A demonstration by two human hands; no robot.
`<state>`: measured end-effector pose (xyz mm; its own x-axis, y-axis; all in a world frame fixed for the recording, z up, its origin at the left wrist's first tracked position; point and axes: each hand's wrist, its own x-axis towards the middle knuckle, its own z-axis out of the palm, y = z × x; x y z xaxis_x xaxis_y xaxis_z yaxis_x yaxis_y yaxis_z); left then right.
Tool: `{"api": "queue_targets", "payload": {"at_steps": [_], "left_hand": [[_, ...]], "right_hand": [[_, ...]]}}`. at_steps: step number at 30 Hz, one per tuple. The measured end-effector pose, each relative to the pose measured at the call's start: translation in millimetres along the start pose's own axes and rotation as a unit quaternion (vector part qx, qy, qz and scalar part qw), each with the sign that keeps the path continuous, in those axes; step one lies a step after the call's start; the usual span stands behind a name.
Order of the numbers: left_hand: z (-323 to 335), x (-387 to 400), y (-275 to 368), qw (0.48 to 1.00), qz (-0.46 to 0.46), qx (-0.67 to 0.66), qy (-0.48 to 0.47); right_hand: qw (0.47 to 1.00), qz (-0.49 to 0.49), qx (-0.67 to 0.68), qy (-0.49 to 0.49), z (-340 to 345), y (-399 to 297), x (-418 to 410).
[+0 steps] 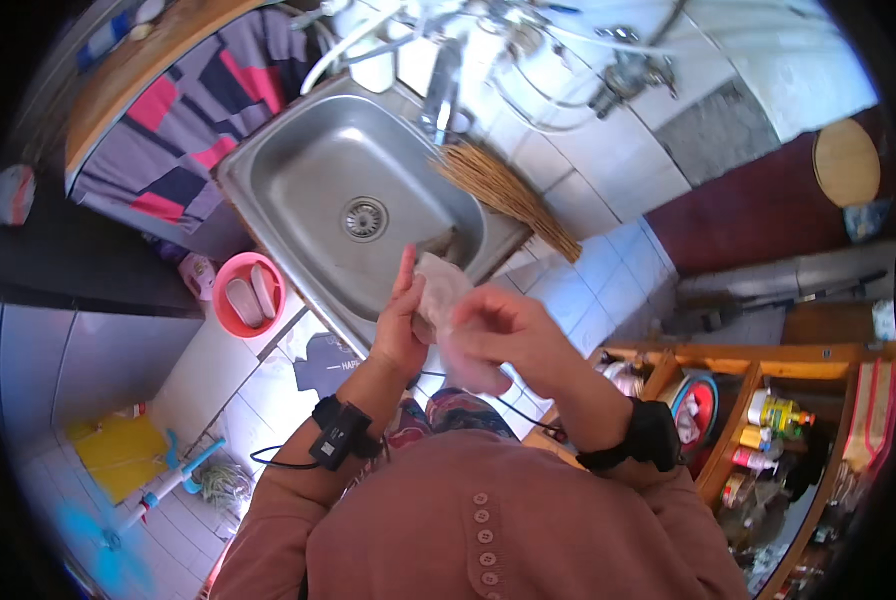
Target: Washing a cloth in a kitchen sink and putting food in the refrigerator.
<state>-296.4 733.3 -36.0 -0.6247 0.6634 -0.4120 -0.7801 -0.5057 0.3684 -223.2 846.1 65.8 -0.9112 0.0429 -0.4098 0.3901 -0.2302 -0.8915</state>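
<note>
In front of my chest, over the near corner of a stainless steel sink [309,191], my left hand [401,330] holds a thin, whitish, translucent piece [442,285], possibly a plastic bag or glove. One finger of that hand points outward. My right hand [523,337], blurred, has its fingers bent on the near side of the same piece, gripping it. Just beyond the fingertips a small dark, brownish item [442,244] shows against the sink wall; what it is cannot be told. The sink drain [364,218] is uncovered.
A twig broom [508,199] lies across the sink's right rim below the faucet [442,90]. Hoses and valves [620,71] line the tiled wall. A pink basin [219,319] with slippers stands at left. Wooden shelves [725,435] with bottles are at right, a blue-bladed fan [110,536] lower left.
</note>
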Motion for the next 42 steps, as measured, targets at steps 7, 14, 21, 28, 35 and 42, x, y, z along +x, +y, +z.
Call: {"api": "queue_targets", "payload": {"at_steps": [7,14,21,28,35,42], "left_hand": [[0,-8,-92,0.896,-0.342,-0.165,-0.227],[-5,-40,-141,0.954,-0.286,0.077,-0.046],[-108,-45,-125,0.929,-0.349,0.045,0.118],[-139,-65,-99,0.908,-0.364,0.168,0.122],[-52,-10,-78,0.954,-0.273,0.125,0.008],[86,21,-110,0.942,-0.294,-0.023,-0.159]], "right_hand": [[0.962,0.039,0.173,0.206,-81,70,-25],[0.967,0.088,0.222,0.087,-129,140,-36],[0.966,0.152,0.206,0.036,-85,224,-2],[0.978,0.194,0.074,-0.036,-54,252,10],[0.97,0.118,-0.214,-0.015,-122,130,7],[0.98,0.027,0.158,0.117,-183,38,-81]]}}
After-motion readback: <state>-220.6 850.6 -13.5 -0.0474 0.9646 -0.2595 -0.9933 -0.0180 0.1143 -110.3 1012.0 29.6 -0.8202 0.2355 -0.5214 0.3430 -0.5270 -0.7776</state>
